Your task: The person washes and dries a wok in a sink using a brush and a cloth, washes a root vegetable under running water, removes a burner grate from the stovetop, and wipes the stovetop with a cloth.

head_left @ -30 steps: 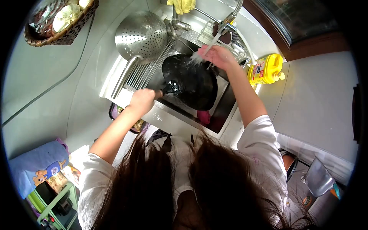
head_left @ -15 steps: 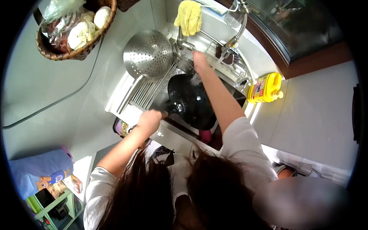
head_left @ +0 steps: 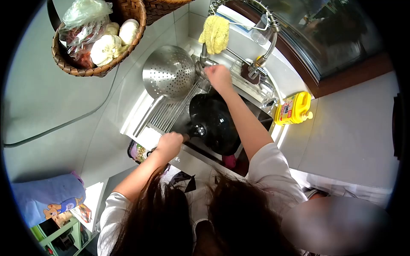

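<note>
My left hand is closed around the handle of a black wok. The wok lies tilted in the sink, its wet dark surface shining. Beyond it, my right hand reaches over to the faucet, fingers curled against its near side; the fingertips are partly hidden. A perforated steel strainer ladle rests left of the wok on a metal drying rack. Under the wok's near edge a pink item shows in part.
A yellow detergent bottle stands on the right counter. A yellow cloth hangs behind the faucet. Upper left, a woven basket holds garlic and plastic bags. A blue bag is lower left; a blurred shape covers the lower right.
The view has tipped, so everything sits lower in it. My right hand has shifted slightly left along the faucet. The whitish splash on the wok is gone. My left hand keeps its grip.
</note>
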A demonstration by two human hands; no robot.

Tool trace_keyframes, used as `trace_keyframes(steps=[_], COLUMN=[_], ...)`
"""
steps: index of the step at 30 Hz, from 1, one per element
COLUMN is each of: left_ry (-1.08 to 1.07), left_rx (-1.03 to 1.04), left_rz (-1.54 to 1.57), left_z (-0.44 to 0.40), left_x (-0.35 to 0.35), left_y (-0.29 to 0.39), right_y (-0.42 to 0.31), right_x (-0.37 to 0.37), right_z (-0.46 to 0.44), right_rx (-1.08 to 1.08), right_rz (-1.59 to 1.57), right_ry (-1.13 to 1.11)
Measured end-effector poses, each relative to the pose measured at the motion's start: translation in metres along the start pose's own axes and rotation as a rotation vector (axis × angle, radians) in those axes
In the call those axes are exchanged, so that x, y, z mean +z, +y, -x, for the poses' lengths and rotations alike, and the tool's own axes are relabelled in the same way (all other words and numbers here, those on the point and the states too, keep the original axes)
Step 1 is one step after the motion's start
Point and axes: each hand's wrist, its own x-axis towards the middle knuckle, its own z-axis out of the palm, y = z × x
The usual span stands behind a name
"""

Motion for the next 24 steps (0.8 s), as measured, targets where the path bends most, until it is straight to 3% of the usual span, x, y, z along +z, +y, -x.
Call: trace_keyframes(steps=[3,7,10,13,16,17,18,20,21,23,24], left_ry=[-0.015,-0.045,-0.161,-0.607,-0.7,-0.723,-0.756,-0.75,-0.74,-0.739,-0.742], left_rx=[-0.019,-0.003,-0.037,-0.137,-0.145,-0.152,-0.194,-0.295,-0.347,-0.335,-0.327], left_rz=[0.012,0.016,0.021,0.359,0.859,1.027,1.179,1.478,1.628,1.72,1.771], left_z=[-0.001,-0.002,0.001,-0.002,-0.007,-0.009,-0.008,-0.007,-0.008,-0.01,-0.013], left_x=[0.004,0.005,0.005,-0.012,0.017,0.022,0.021,0.009,0.005,0.008,0.008], left_y=[-0.002,0.002,0.007,0.007,-0.012,-0.015,-0.014,-0.002,0.004,0.011,0.014], right_y=[-0.059,-0.097,-0.108,-0.107,-0.112,-0.114,-0.136,-0.122,-0.123,-0.113,-0.088], right_x=[-0.057,-0.083,-0.088,-0.091,-0.118,-0.136,-0.161,-0.19,-0.203,-0.225,-0.234], right_z=[0.009,-0.019,-0.039,-0.054,-0.05,-0.049,-0.01,-0.024,-0.001,0.042,0.052], right_rx=[-0.19,-0.206,-0.163,-0.194,-0.41,-0.375,-0.539,-0.624,-0.642,-0.596,-0.5], right_rz=[-0.168,0.006,0.019,-0.316,-1.012,-1.468,-1.085,-1.58,-1.505,-1.446,-1.279], right_ry=[0.278,0.463,0.417,0.355,0.28,0.044,0.432,0.158,0.268,0.144,0.283])
